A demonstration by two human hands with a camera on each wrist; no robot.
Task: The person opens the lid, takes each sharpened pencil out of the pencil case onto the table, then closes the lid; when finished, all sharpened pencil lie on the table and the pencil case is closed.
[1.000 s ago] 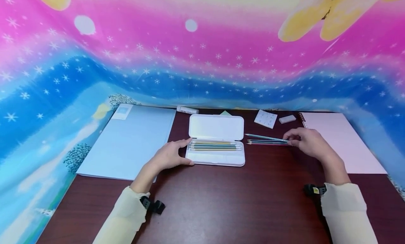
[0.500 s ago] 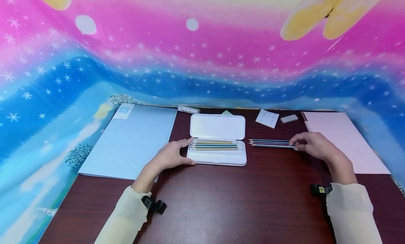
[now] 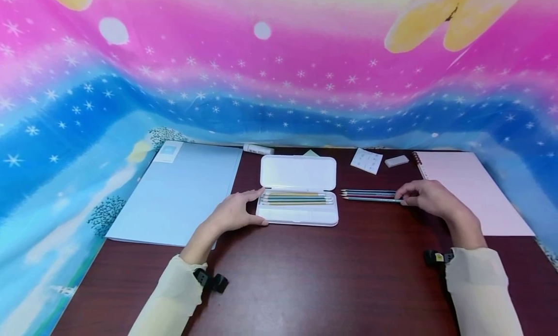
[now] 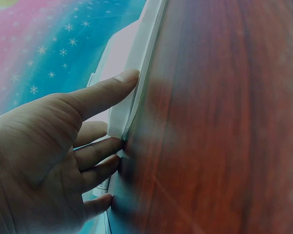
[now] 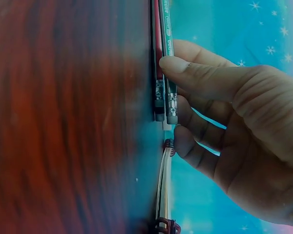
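**Inspector A:** Left hand (image 3: 235, 214): position?

**Inspector B:** Resting on the dark wooden table (image 3: 305, 278), palm down, forearm angled in from the lower left. The thumb lies along the near-left edge of the white pencil case (image 3: 298, 207), and the fingers curl against its left end. The left wrist view confirms thumb and fingertips touching the case's edge, clasping that end.

**Inspector A:** The case itself?

**Inspector B:** Centre of the table, lid open and lying back flat. Several pencils lie in its tray, parallel to its length.

**Inspector A:** Right hand (image 3: 429, 198)?

**Inspector B:** Low over the table, right of the case, wrist bent inward. Thumb and fingers pinch the eraser ends of the loose pencils (image 3: 369, 195), which lie side by side flat on the table, tips pointing toward the case, just apart from it.

**Inspector A:** Surroundings?

**Inspector B:** Blue folder (image 3: 183, 190) at left, touching the left wrist area. Pink spiral notebook (image 3: 471, 190) at right, just beside the right hand. White eraser (image 3: 396, 160) and a small white card (image 3: 366, 160) lie behind the pencils.
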